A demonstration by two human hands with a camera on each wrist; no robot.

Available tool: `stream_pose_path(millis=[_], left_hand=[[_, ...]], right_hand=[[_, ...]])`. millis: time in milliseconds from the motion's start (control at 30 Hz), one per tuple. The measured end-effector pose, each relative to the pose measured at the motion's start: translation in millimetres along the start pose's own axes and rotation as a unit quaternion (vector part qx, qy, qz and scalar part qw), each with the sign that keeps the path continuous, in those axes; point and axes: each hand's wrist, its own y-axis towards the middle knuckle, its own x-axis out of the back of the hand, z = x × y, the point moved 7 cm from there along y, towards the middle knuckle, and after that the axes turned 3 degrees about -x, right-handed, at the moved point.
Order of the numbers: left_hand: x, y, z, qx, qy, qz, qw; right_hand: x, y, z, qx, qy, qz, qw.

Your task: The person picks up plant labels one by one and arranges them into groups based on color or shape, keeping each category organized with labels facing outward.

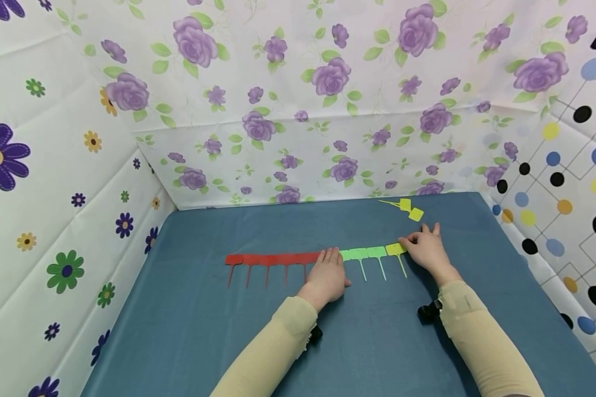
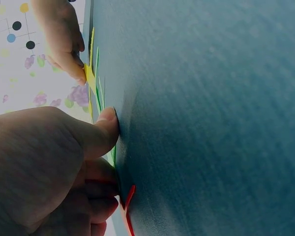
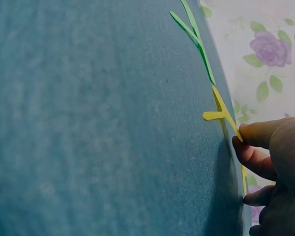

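Observation:
A row of flat cable tie tags with thin tails lies across the cloth: several red tags (image 1: 273,259) on the left, green tags (image 1: 376,252) right of them, and a yellow tag (image 1: 393,250) at the right end. Fingers straight, my left hand (image 1: 325,277) rests over the row where red gives way to green, hiding the tags beneath. My right hand (image 1: 429,251) pinches the yellow tag's right edge between thumb and finger. In the right wrist view this yellow tag (image 3: 224,113) is tilted, one end near the last green tag (image 3: 200,46).
Behind my right hand lie loose yellow tags (image 1: 416,214). A blue-grey cloth (image 1: 203,331) covers the table. A flowered sheet (image 1: 298,138) hangs along the back, with patterned sheets at both sides.

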Motion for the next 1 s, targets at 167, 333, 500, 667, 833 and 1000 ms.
stream_pose_path(millis=[167, 333, 500, 667, 833, 1000], left_hand=[[0.9, -0.5, 0.2, 0.0, 0.001, 0.0, 1.0], [1.0, -0.5, 0.2, 0.0, -0.001, -0.002, 1.0], [-0.4, 0.6, 0.6, -0.003, -0.003, -0.001, 1.0], [-1.5, 1.1, 0.5, -0.004, 0.0, 0.0, 1.0], [-0.8, 1.0, 0.0, -0.006, 0.001, -0.003, 1.0], [0.5, 0.9, -0.2, -0.009, 0.007, -0.006, 0.9999]], right_hand=[[-1.5, 1.2, -0.1, 0.005, -0.005, -0.001, 1.0], [-1.6, 0.9, 1.6, 0.008, -0.009, -0.002, 1.0], [-1.0, 0.2, 2.9, 0.011, -0.009, -0.001, 1.0], [0.1, -0.4, 3.1, 0.012, -0.014, -0.001, 1.0], [0.4, -0.9, 1.9, 0.01, -0.019, -0.003, 1.0], [1.4, -0.8, 0.0, 0.01, -0.018, -0.005, 1.0]])
